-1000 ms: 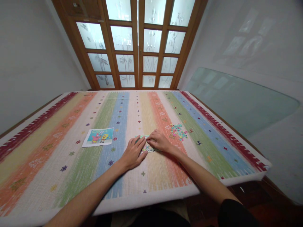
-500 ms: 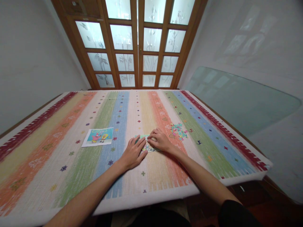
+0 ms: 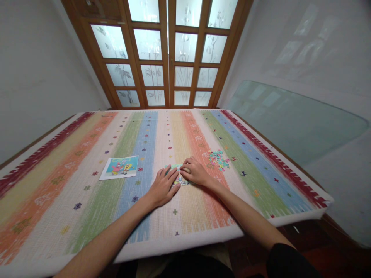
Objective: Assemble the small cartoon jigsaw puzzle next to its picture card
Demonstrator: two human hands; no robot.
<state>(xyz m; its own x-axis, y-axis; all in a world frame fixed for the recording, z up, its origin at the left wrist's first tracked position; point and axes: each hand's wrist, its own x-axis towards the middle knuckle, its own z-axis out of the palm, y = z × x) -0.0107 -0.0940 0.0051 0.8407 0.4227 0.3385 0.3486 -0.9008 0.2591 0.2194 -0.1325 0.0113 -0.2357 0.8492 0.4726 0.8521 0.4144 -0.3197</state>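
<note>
A small jigsaw puzzle (image 3: pixel 182 181) with a multicoloured surface lies flat on the tablecloth, largely covered by my hands. My left hand (image 3: pixel 165 187) rests on its left side, fingers spread and lying flat. Over the right and upper part of the puzzle is my right hand (image 3: pixel 195 172), its fingers bent and pinched together against the surface. Whatever sits between those fingertips is hidden. Right of my right hand, a loose heap of puzzle pieces (image 3: pixel 219 160) in teal, pink and yellow is spread on the cloth.
A printed cartoon picture (image 3: pixel 120 167) on white paper lies to the left of my hands. The striped tablecloth (image 3: pixel 95 216) covers the wide table up to its near edge. Wooden doors with glass panes (image 3: pixel 153 75) stand behind, and a glass sheet (image 3: pixel 290 119) is at the right wall.
Both hands stay in nearly the same place on the puzzle. The right fingers have shifted very slightly; the view has moved a little.
</note>
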